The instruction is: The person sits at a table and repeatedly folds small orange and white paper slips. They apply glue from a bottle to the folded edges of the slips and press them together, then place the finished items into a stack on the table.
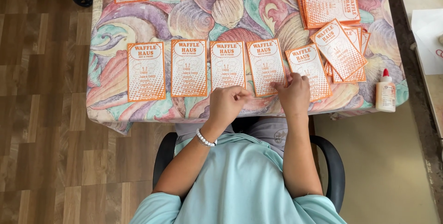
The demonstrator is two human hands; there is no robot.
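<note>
I see five orange-white cards in a row on the desk. My right hand presses the fourth card, fingers open; my left hand is loosely curled, its grasp hidden.

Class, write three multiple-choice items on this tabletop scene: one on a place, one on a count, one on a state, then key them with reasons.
1. Where does the glue bottle stand?
A. at the table's right edge
B. on the floor
C. on the chair

2. How many orange-and-white cards lie in the row before the person?
A. two
B. five
C. nine

3. What is the right hand doing?
A. hanging off the table
B. gripping the bottle
C. fingertips resting on two cards' lower edges

Key: A, it stands on the tablecloth near the right edge; B, five lie side by side; C, its fingers touch the fourth and fifth cards.
</note>
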